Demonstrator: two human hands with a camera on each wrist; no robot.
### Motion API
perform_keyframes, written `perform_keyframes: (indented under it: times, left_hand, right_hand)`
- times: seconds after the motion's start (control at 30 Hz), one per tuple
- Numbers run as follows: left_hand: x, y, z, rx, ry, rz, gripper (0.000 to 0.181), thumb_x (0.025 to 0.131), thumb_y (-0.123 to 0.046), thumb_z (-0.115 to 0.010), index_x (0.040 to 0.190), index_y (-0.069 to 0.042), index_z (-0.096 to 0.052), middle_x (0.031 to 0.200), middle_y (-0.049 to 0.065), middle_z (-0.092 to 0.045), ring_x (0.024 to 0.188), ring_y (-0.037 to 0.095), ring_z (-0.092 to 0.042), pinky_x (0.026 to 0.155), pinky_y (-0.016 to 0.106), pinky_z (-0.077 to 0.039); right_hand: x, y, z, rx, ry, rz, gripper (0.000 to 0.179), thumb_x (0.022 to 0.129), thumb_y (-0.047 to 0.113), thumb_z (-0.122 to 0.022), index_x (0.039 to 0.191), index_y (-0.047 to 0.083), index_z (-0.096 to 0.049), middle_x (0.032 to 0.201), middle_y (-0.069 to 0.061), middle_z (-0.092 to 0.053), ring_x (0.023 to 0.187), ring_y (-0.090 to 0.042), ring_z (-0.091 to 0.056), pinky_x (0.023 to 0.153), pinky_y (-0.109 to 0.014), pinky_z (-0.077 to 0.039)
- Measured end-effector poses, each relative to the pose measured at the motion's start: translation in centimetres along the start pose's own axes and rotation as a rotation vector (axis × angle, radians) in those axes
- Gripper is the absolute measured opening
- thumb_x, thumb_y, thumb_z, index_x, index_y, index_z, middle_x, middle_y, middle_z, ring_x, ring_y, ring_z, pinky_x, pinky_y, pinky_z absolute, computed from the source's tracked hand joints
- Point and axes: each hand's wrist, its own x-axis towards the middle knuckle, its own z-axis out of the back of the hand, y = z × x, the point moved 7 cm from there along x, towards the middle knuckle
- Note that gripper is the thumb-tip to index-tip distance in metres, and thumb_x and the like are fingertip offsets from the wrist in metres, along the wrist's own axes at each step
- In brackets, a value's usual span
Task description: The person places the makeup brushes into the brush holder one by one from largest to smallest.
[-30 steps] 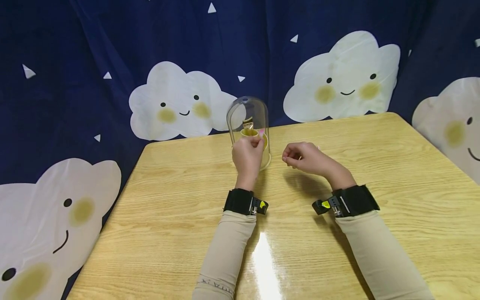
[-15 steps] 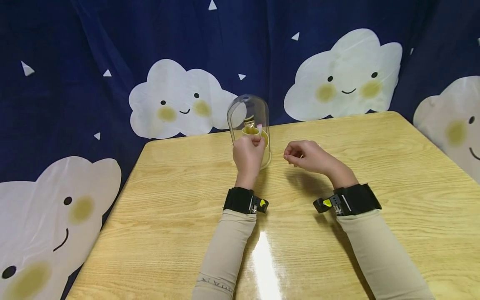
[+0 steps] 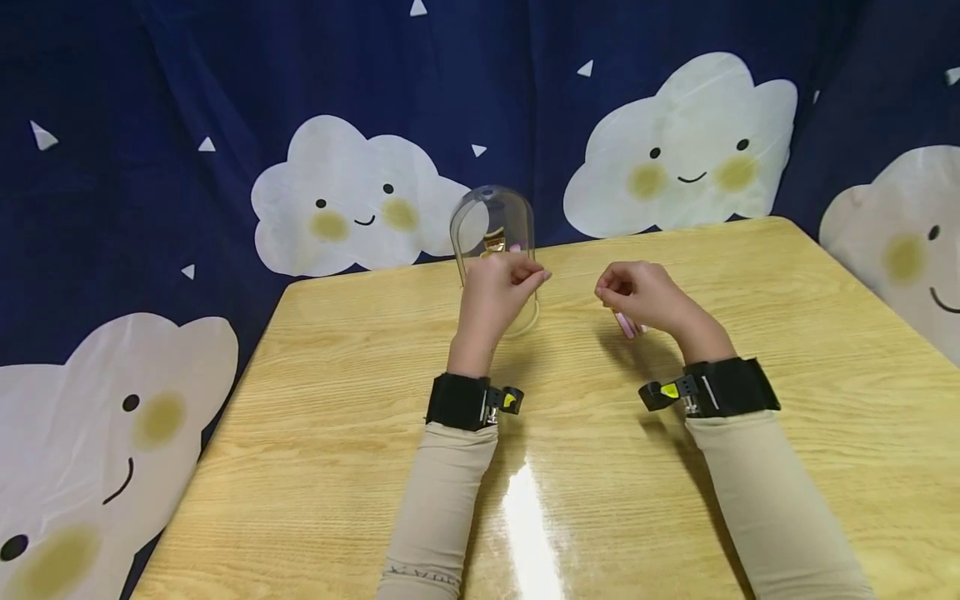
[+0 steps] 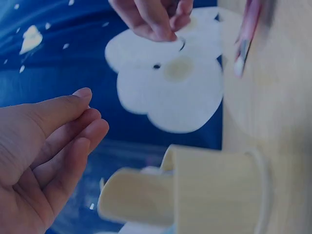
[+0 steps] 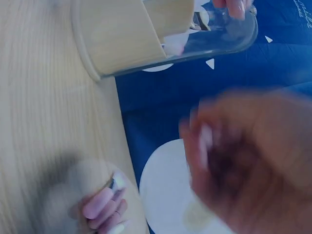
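Observation:
My left hand (image 3: 495, 292) is in front of a clear domed case (image 3: 517, 212), its fingers loosely curled with nothing between them. Inside the case stand cream cups (image 4: 214, 187), partly covered by this hand in the head view. A brush with a gold ferrule (image 3: 494, 242) and a pink-tipped item (image 3: 514, 248) rise from the cups. My right hand (image 3: 651, 296) hovers to the right, fingers bent and blurred in its own wrist view; no held thing shows. Below it several slim pink sticks with pale ends (image 5: 105, 202) lie on the table, mostly hidden by it in the head view.
The wooden table (image 3: 337, 467) reaches back to a dark blue curtain (image 3: 187, 50) printed with smiling clouds. The domed case stands near the table's far edge.
My left hand has moved up and right, away from the cup and pink-tipped item. My right hand has shifted right and slightly back, bringing the pink sticks under it into sight.

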Motion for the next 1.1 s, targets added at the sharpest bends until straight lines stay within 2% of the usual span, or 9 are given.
perform_keyframes:
  times: [0.13, 0.2, 0.27, 0.5, 0.8, 0.93, 1.1]
  left_hand:
    - [-0.2, -1.5, -2.2, 0.096, 0.119, -0.049, 0.021, 0.096, -0.033, -0.071, 0.094, -0.014, -0.081, 0.086, -0.004, -0.077, 0.073, 0.005, -0.068, 0.066, 0.017, -0.051]
    - [-0.4, -2.1, -3.1, 0.134, 0.167, -0.077, 0.023, 0.098, -0.035, -0.069, 0.095, -0.016, -0.081, 0.088, -0.005, -0.077, 0.074, 0.004, -0.068, 0.067, 0.017, -0.051]
    - [-0.6, -2.5, -3.7, 0.153, 0.189, -0.096, 0.024, 0.099, -0.036, -0.068, 0.095, -0.017, -0.081, 0.090, -0.006, -0.077, 0.076, 0.004, -0.068, 0.067, 0.017, -0.051]
    - [-0.9, -2.4, -3.5, 0.163, 0.149, -0.092, 0.022, 0.098, -0.034, -0.069, 0.093, -0.016, -0.080, 0.089, -0.005, -0.077, 0.076, 0.004, -0.069, 0.067, 0.017, -0.052]
    - [-1.0, -1.8, -3.5, 0.166, 0.151, -0.060, 0.024, 0.099, -0.035, -0.068, 0.094, -0.015, -0.080, 0.085, -0.005, -0.076, 0.072, 0.004, -0.068, 0.064, 0.016, -0.051]
    - [-1.0, -1.5, -3.3, 0.171, 0.143, -0.033, 0.023, 0.099, -0.035, -0.068, 0.093, -0.016, -0.080, 0.083, -0.005, -0.075, 0.069, 0.004, -0.066, 0.062, 0.017, -0.050]
    - [-1.3, -1.0, -3.3, 0.122, 0.140, 0.020, 0.023, 0.097, -0.036, -0.070, 0.091, -0.016, -0.080, 0.079, -0.005, -0.074, 0.067, 0.004, -0.064, 0.061, 0.018, -0.048]
  right_hand:
    - [-0.2, -1.6, 0.4, -0.090, -0.036, -0.146, 0.020, 0.097, 0.013, -0.062, 0.093, -0.006, -0.067, 0.078, -0.014, -0.063, 0.072, -0.026, -0.056, 0.065, -0.035, -0.044]
    - [-0.3, -2.4, 0.1, -0.106, -0.015, -0.200, 0.021, 0.097, 0.013, -0.061, 0.093, -0.008, -0.066, 0.079, -0.016, -0.061, 0.072, -0.027, -0.055, 0.062, -0.034, -0.043]
    - [-0.3, -3.1, -0.4, -0.106, 0.017, -0.234, 0.022, 0.097, 0.013, -0.062, 0.093, -0.009, -0.065, 0.079, -0.016, -0.062, 0.070, -0.026, -0.057, 0.060, -0.033, -0.044]
    - [-0.9, -4.6, -2.3, -0.077, 0.105, -0.293, 0.018, 0.095, 0.007, -0.057, 0.084, -0.004, -0.065, 0.065, -0.008, -0.058, 0.056, -0.018, -0.050, 0.052, -0.030, -0.040]
    - [-1.3, -4.8, -2.6, -0.102, 0.069, -0.326, 0.013, 0.088, 0.003, -0.058, 0.076, -0.001, -0.060, 0.064, -0.006, -0.056, 0.057, -0.020, -0.050, 0.055, -0.031, -0.040]
    - [-1.1, -4.8, -3.1, -0.100, 0.072, -0.336, 0.014, 0.088, 0.005, -0.060, 0.076, -0.002, -0.060, 0.063, -0.005, -0.055, 0.055, -0.019, -0.048, 0.053, -0.030, -0.039]
    - [-1.0, -5.0, -3.7, -0.138, 0.082, -0.355, 0.019, 0.091, 0.010, -0.065, 0.077, -0.002, -0.060, 0.063, -0.005, -0.054, 0.053, -0.018, -0.049, 0.050, -0.028, -0.039]
